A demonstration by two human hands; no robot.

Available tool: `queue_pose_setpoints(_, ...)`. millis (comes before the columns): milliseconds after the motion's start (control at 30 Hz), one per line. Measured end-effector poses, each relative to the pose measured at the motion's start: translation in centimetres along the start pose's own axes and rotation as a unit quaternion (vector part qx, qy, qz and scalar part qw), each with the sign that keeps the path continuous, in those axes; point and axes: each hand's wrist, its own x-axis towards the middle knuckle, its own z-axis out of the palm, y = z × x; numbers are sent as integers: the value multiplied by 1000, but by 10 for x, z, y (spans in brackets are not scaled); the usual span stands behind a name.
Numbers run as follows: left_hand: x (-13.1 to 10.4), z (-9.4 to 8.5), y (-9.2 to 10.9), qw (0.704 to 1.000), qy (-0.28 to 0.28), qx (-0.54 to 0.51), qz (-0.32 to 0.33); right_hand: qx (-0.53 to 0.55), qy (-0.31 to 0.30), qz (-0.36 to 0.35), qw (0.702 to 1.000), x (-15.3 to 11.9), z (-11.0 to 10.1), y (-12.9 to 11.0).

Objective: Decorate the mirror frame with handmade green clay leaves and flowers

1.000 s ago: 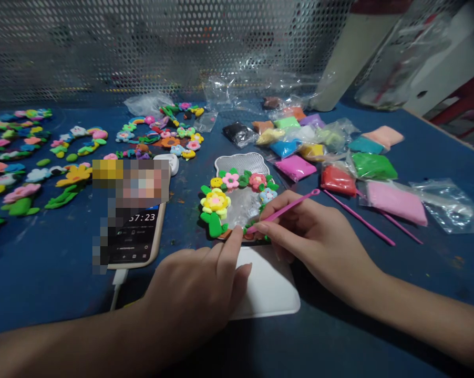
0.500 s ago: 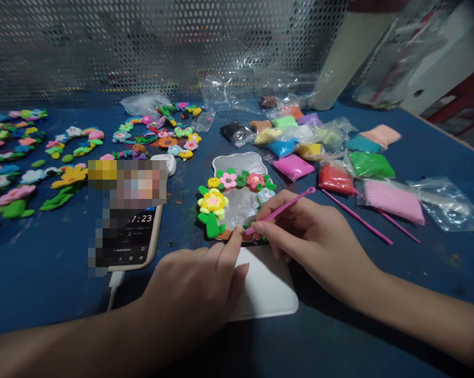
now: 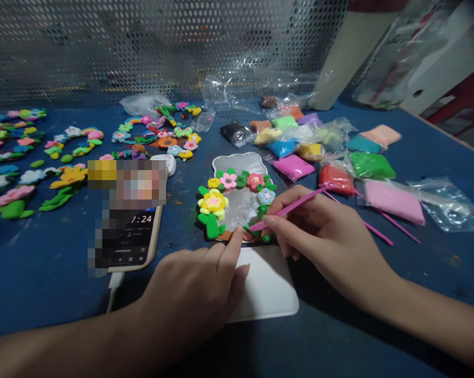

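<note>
A small mirror (image 3: 243, 202) lies on the table, its frame ringed with clay flowers and leaves, a white flat panel (image 3: 270, 289) in front of it. My right hand (image 3: 319, 231) pinches a pink clay modelling tool (image 3: 296, 205) like a pen. The tool's tip is at the mirror's lower edge, by small green clay pieces there. My left hand (image 3: 199, 286) lies over the panel's left side, with its index finger stretched to the brown clay strip (image 3: 224, 234) on the lower frame. The thumb stands apart from that finger, and nothing shows in this hand.
Several bags of coloured clay (image 3: 294, 167) sit at the back right, beside two more pink tools (image 3: 379, 232). To the left lie a charging phone (image 3: 136, 241) and many clay flower pieces (image 3: 69, 176). A perforated metal panel (image 3: 142, 47) stands behind.
My right hand has shifted slightly right and tilted, so the tool lies lower and its tip sits a little to the right. My left hand has stayed in place.
</note>
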Motion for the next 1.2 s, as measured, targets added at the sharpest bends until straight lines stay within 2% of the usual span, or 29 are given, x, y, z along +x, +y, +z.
queue_pose_setpoints(233, 0, 2, 0, 1000, -14, 8, -15, 9, 9, 2, 1000, -1, -6, 2)
queue_pose_setpoints(367, 0, 2, 0, 1000, -19, 12, -14, -28, -10, -49, 998, 0, -5, 3)
queue_pose_setpoints(500, 0, 0, 1, 1000, 11, 12, 5, -67, -44, -97, 992, 4, -5, 3)
queue_pose_setpoints(633, 0, -1, 0, 1000, 23, 15, 12, -74, -37, -107, 991, 7, -6, 2)
queue_pose_setpoints(867, -1, -1, 1, 1000, 13, 23, 6, -96, -55, -170, 979, 11, -6, 4)
queue_pose_setpoints(1033, -2, 1, 0, 999, 14, 32, 12, -105, -48, -176, 978, 13, -5, 7)
queue_pose_setpoints(1200, -3, 0, 1, 999, -12, 40, 6, -106, -50, -167, 979, 13, -4, 7)
